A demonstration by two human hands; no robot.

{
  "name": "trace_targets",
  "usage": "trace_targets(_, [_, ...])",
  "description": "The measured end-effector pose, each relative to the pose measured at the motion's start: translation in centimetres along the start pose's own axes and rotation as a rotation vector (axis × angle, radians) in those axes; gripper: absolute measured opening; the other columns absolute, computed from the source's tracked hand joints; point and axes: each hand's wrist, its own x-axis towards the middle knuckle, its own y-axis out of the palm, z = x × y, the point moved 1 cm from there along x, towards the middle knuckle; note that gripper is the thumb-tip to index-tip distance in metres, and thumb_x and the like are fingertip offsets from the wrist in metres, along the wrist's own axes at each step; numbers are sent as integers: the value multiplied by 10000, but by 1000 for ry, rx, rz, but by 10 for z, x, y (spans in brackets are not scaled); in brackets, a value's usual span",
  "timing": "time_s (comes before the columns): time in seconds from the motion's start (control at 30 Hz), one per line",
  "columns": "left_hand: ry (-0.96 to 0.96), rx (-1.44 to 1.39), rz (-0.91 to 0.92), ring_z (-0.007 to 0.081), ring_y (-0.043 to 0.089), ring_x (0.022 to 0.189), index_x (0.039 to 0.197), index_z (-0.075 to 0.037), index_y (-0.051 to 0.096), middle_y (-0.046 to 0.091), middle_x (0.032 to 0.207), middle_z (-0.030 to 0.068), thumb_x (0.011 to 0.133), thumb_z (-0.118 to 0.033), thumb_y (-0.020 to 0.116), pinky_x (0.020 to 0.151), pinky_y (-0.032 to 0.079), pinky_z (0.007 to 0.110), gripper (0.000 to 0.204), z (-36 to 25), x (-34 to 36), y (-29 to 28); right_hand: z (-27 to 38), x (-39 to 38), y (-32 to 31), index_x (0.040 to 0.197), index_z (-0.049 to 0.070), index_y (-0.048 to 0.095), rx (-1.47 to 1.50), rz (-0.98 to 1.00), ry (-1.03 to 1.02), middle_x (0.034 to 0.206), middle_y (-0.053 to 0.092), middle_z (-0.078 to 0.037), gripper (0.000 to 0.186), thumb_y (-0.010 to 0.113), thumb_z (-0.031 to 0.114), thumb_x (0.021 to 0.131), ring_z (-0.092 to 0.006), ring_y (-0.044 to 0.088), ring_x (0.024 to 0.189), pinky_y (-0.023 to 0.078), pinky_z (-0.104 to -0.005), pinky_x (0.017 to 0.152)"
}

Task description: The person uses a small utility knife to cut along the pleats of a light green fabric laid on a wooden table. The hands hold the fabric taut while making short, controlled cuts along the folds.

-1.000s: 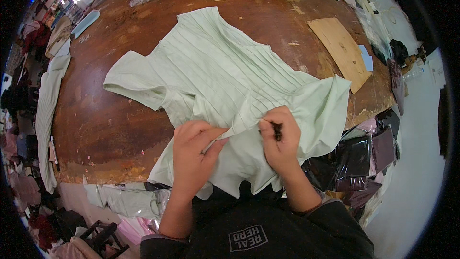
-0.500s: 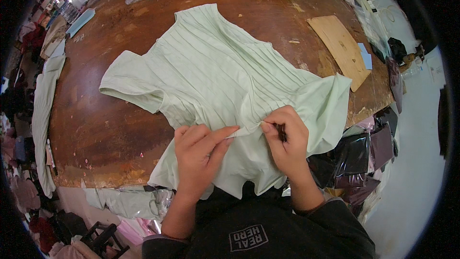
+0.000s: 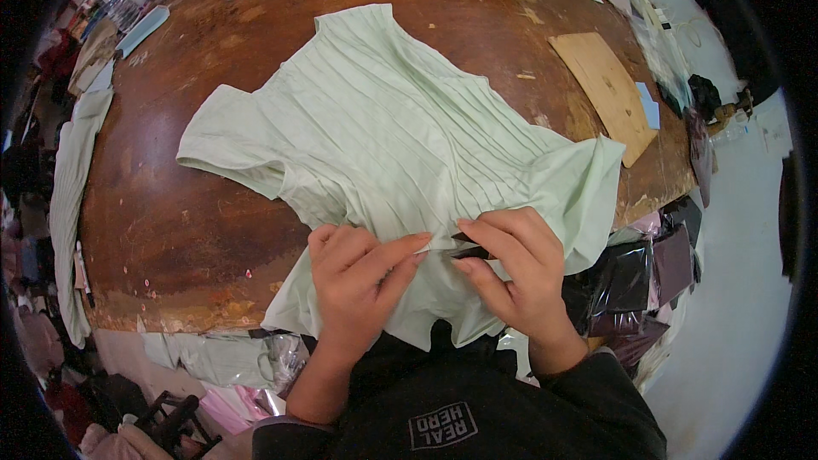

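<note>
We are working over the pale green garment [image 3: 383, 119], lying at the clock's centre. We are angling the left hand [image 3: 351, 279] toward 1 o'clock, pinching fabric, and the right hand [image 3: 521, 277] toward 10, slightly parted fingers holding a small dark two-pointed tool [image 3: 474, 252].

Matt, pleated cloth garment [image 3: 383, 119]; worn, faintly glossy wood table [image 3: 170, 230]; smooth wooden board [image 3: 601, 94]; glossy plastic-wrapped packets [image 3: 622, 277]

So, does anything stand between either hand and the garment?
Nothing visible blocks the left hand, which pinches the garment. The right hand holds a dark tool, its tips at the garment; nothing else visible lies between.
</note>
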Motion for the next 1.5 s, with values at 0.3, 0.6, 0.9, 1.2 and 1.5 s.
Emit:
trace_targets(0.3, [28, 18, -2, 152, 444, 614, 898, -132, 766, 449, 637, -28, 612, -69, 791, 700, 324, 326, 294, -1, -3, 1, 1, 0, 4, 990, 20, 684, -14, 12, -37, 885, 647, -90, 314, 773, 92, 698, -249, 590, 687, 466, -340, 591])
trace_targets(0.6, [42, -8, -18, 149, 436, 597, 898, -126, 765, 445, 630, -27, 608, -53, 782, 694, 311, 322, 299, -2, -4, 5, 1, -1, 7, 973, 22, 684, -14, -2, -55, 869, 648, -83, 295, 771, 77, 697, -235, 585, 672, 460, -330, 575])
trace_targets(0.9, [48, 22, -20, 157, 446, 598, 879, -131, 761, 442, 625, -23, 593, -46, 778, 716, 333, 334, 299, -4, -4, 5, 7, -4, -3, 1018, -12, 668, 159, 12, 144, 866, 653, -113, 269, 732, 107, 785, -211, 598, 710, 458, -300, 585])
trace_targets(1.2, [106, 43, -86, 150, 449, 595, 886, -159, 763, 410, 620, -43, 597, -75, 785, 712, 332, 329, 302, -2, -8, 9, 12, -39, 13, 1108, -36, 602, 1373, 216, 918, 872, 646, -94, 243, 568, 165, 975, -88, 551, 593, 436, -220, 500])
trace_targets(1.5, [128, 39, -109, 153, 444, 583, 871, -158, 759, 414, 610, -44, 575, -85, 793, 692, 331, 329, 307, -1, -10, 9, 11, -34, 23, 1075, -27, 625, 1574, 238, 967, 806, 641, -102, 306, 555, 257, 986, -103, 525, 520, 399, -222, 435])
